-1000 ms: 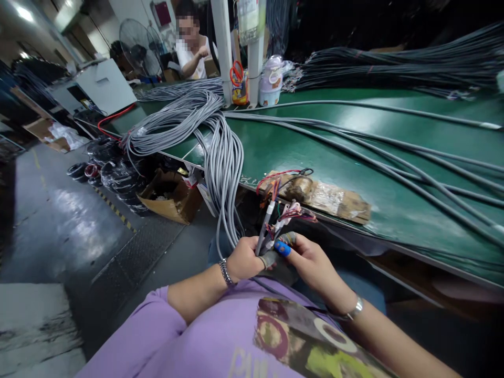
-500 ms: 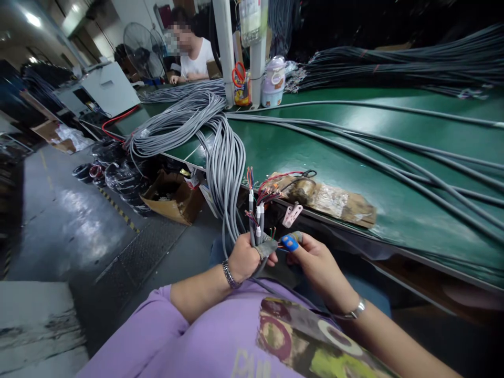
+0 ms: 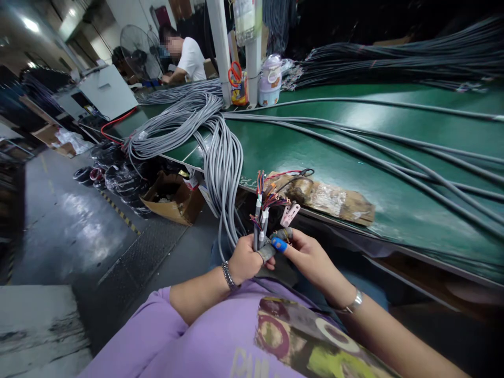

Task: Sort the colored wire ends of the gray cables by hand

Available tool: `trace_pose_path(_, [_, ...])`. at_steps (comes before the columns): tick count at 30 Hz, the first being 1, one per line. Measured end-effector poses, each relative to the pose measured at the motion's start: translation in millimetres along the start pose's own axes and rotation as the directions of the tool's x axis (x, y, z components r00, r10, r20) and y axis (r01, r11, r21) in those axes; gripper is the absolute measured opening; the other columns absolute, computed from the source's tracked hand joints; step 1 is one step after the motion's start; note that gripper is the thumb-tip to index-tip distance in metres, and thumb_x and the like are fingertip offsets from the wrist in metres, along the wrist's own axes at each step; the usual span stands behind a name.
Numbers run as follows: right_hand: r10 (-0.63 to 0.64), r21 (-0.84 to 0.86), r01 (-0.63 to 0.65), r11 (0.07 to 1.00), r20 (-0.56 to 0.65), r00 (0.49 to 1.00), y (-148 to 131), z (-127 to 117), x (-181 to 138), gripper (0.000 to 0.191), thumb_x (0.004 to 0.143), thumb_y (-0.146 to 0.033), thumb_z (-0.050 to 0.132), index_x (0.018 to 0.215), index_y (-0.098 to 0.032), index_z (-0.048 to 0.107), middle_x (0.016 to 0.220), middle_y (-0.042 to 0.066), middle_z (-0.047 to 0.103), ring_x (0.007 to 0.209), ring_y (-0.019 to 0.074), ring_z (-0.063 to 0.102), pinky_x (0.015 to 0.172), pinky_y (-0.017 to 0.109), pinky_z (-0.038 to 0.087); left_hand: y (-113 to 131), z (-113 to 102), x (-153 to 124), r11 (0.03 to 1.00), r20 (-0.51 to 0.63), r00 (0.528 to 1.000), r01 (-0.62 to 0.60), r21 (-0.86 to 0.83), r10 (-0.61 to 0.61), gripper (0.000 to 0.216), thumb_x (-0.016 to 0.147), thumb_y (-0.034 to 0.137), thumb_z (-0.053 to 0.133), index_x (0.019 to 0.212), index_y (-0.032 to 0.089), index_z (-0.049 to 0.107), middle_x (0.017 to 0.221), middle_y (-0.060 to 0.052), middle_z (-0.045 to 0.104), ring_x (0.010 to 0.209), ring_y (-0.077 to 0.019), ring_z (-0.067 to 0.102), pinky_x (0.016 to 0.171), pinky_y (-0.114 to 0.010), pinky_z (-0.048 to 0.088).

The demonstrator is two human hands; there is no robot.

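Note:
My left hand (image 3: 248,258) is closed around several grey cables (image 3: 256,236), whose ends stand upright above the fist. White bands ring these ends, and thin coloured wires (image 3: 275,199) fan out of them. Wrapping covers the left thumb. Close beside it, my right hand (image 3: 301,252) pinches with a blue-covered thumb and a wrapped forefinger at the cable ends. What sits between those fingertips is too small to make out, probably thin wires. A thick bundle of grey cable (image 3: 224,163) hangs over the bench edge next to my left hand.
On the green bench (image 3: 354,152) lie a taped cardboard piece (image 3: 338,202), a pink clip (image 3: 290,214) at its edge, and long grey cables. A lilac cup (image 3: 270,81) and orange-handled scissors (image 3: 235,73) stand by a post. A person sits beyond; a cardboard box (image 3: 173,197) is below.
My right hand has moved left and slightly up, against the left hand. The cable ends have shifted a little right. The person behind has leaned down.

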State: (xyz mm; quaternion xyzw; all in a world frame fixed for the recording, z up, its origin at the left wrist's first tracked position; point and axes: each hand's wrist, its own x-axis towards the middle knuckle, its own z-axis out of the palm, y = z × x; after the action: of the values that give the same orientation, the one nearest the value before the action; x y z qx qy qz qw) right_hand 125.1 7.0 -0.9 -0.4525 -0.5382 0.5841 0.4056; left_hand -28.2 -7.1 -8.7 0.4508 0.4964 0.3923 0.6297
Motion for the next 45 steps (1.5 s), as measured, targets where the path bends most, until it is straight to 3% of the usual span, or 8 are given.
trace_pose_path(8, [0.156,0.298,-0.071,0.952,-0.269,0.95,11.2,1.7,0.7,0.027,0.07,-0.041,0.068,0.063,-0.022,0.051,0.054,-0.005,0.046,0.051,0.0111,0.042,0.052,0.025,0.039,-2.4,-2.1,-0.3,0.999,-0.051,0.997,-0.049,-0.009,0.049,0.043,0.071,0.054,0.068,0.063,0.014,0.054,0.053,0.0,0.057,0.044,-0.0093,0.055,0.046,-0.022,0.048])
trace_pose_path(11, [0.17,0.339,-0.095,0.936,-0.2,0.965,9.5,-2.4,1.5,0.028,0.072,-0.047,0.067,0.072,-0.021,0.056,0.063,-0.002,0.053,0.055,0.0125,0.048,0.055,0.027,0.043,-3.5,-2.9,-0.5,0.999,-0.061,0.998,-0.035,-0.025,0.033,0.042,0.068,0.052,0.071,0.066,0.014,0.054,0.052,0.001,0.056,0.044,-0.009,0.053,0.046,-0.022,0.048])
trace_pose_path(16, [0.077,0.092,-0.076,0.993,-0.01,0.997,-1.6,3.8,0.3,0.033,0.066,-0.05,0.074,0.076,-0.021,0.059,0.068,0.002,0.063,0.062,0.0165,0.055,0.059,0.029,0.046,-2.3,-2.4,-0.9,1.0,-0.05,0.999,-0.001,0.016,0.001,0.037,0.065,0.045,0.074,0.068,0.015,0.053,0.052,0.001,0.056,0.045,-0.0097,0.054,0.046,-0.022,0.048])
trace_pose_path(25, [0.111,0.181,-0.085,0.98,-0.136,0.985,5.9,13.2,-0.3,0.023,0.064,-0.039,0.073,0.063,-0.021,0.058,0.058,-0.002,0.057,0.055,0.0132,0.048,0.053,0.027,0.041,-2.0,-3.2,-1.6,1.0,-0.061,0.998,-0.006,0.03,0.008,0.034,0.066,0.043,0.074,0.069,0.015,0.054,0.053,0.002,0.057,0.045,-0.0096,0.054,0.047,-0.022,0.048])
trace_pose_path(34, [0.282,0.514,-0.177,0.84,-0.134,0.95,15.2,-1.6,6.3,0.031,0.068,-0.046,0.073,0.069,-0.02,0.056,0.062,-0.002,0.053,0.053,0.0104,0.044,0.052,0.025,0.041,-6.3,-4.9,-1.2,0.999,-0.056,0.998,-0.04,-0.031,0.038,0.037,0.071,0.048,0.07,0.068,0.014,0.055,0.053,0.001,0.056,0.043,-0.0088,0.052,0.044,-0.022,0.046])
trace_pose_path(38, [0.26,0.403,-0.235,0.884,-0.008,0.965,15.7,-6.0,-1.8,0.041,0.067,-0.057,0.072,0.075,-0.018,0.062,0.065,0.0,0.056,0.056,0.0111,0.046,0.053,0.025,0.042,-7.8,-5.0,-0.3,0.999,-0.077,0.996,-0.036,-0.028,0.034,0.036,0.07,0.047,0.071,0.069,0.015,0.054,0.052,0.002,0.057,0.043,-0.0094,0.053,0.045,-0.023,0.048])
trace_pose_path(42, [0.183,0.21,-0.174,0.962,-0.021,0.983,11.6,-0.5,-7.4,0.037,0.064,-0.051,0.077,0.071,-0.018,0.062,0.06,-0.002,0.054,0.054,0.0109,0.044,0.052,0.025,0.038,-4.8,-3.4,-1.1,1.0,-0.081,0.996,-0.028,-0.006,0.028,0.036,0.07,0.046,0.072,0.068,0.014,0.055,0.052,0.001,0.057,0.043,-0.0094,0.054,0.045,-0.022,0.047])
trace_pose_path(45, [0.171,0.211,-0.161,0.964,-0.03,0.985,9.7,3.7,-9.0,0.036,0.064,-0.05,0.077,0.07,-0.018,0.06,0.06,-0.002,0.054,0.054,0.0111,0.043,0.052,0.025,0.037,-3.7,-2.9,-2.0,0.999,-0.105,0.994,-0.034,-0.015,0.032,0.037,0.069,0.046,0.072,0.068,0.014,0.055,0.053,0.001,0.058,0.044,-0.0095,0.054,0.046,-0.022,0.047])
